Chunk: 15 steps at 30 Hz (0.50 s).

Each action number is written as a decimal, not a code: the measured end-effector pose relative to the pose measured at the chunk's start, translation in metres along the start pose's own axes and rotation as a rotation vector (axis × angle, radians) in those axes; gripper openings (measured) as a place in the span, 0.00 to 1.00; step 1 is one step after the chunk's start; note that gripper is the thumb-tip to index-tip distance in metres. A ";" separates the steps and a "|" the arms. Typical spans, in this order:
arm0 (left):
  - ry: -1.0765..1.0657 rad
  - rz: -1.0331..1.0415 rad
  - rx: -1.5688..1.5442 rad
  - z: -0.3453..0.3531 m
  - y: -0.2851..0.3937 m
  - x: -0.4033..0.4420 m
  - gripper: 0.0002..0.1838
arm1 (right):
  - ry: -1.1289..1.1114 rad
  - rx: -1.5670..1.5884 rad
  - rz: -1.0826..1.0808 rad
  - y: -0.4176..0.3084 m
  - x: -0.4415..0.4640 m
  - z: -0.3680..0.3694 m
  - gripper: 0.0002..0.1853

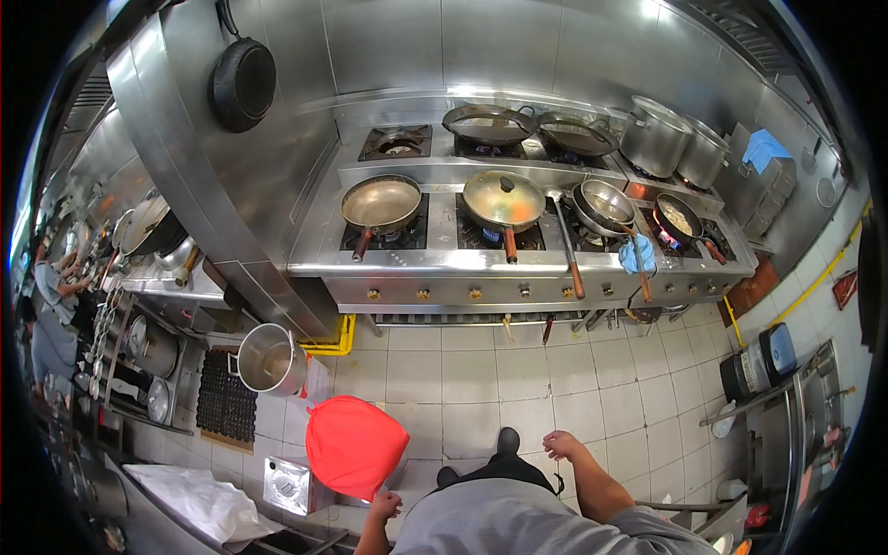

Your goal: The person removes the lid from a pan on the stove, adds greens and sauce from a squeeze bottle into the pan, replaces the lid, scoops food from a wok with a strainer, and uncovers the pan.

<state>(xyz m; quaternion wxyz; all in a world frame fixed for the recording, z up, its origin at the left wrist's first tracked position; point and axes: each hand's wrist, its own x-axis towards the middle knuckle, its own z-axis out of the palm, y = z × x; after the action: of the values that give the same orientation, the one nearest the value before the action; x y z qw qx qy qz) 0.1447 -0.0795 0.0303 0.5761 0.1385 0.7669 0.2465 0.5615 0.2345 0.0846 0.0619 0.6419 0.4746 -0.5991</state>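
Note:
My right hand (558,445) hangs over the tiled floor, its fingers loosely bent and apart, with nothing in it. Low at the left, my left hand (385,504) has its fingers curled in and I see nothing in them. It is beside the lower tip of a red cloth cover (356,444); whether they touch I cannot tell. Ahead stands a steel gas range (444,293). On its front row are a frying pan (381,202), a pan with a glass lid (505,199), stacked pans (606,200) and a small pan with food (678,217) over a visible flame.
Two woks (488,125) and tall stockpots (655,139) occupy the back burners. A blue cloth (635,252) wraps a pan handle. At left are a big pot (268,359), a black mat (228,396) and a metal tin (289,485). Other people (55,296) work far left.

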 end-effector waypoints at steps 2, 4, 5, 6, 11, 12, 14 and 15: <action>-0.012 0.001 0.003 -0.002 -0.004 0.006 0.10 | 0.000 -0.009 -0.004 -0.002 -0.001 -0.001 0.17; -0.023 0.001 0.006 -0.002 -0.008 0.011 0.10 | 0.000 -0.020 -0.007 -0.002 -0.001 -0.002 0.17; -0.017 0.010 0.004 -0.002 -0.009 0.013 0.10 | -0.003 -0.013 -0.005 -0.001 0.000 -0.003 0.17; -0.011 0.018 0.004 -0.002 -0.011 0.015 0.10 | -0.006 -0.007 -0.002 -0.001 0.001 -0.003 0.17; -0.006 0.005 -0.023 -0.003 -0.008 0.012 0.10 | -0.005 -0.015 -0.008 0.001 0.005 -0.005 0.16; -0.008 0.004 -0.032 -0.004 -0.008 0.013 0.10 | -0.007 -0.016 -0.015 0.002 0.006 -0.005 0.16; -0.008 -0.004 -0.027 -0.004 -0.008 0.012 0.09 | -0.008 -0.011 -0.019 0.000 0.004 -0.005 0.16; -0.007 -0.012 -0.022 -0.004 -0.008 0.012 0.09 | -0.008 -0.006 -0.022 -0.001 0.002 -0.005 0.17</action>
<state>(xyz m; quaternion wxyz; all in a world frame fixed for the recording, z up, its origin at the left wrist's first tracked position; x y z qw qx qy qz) 0.1380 -0.0804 0.0169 0.5819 0.1284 0.7629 0.2510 0.5635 0.2393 0.0847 0.0589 0.6339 0.4833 -0.6009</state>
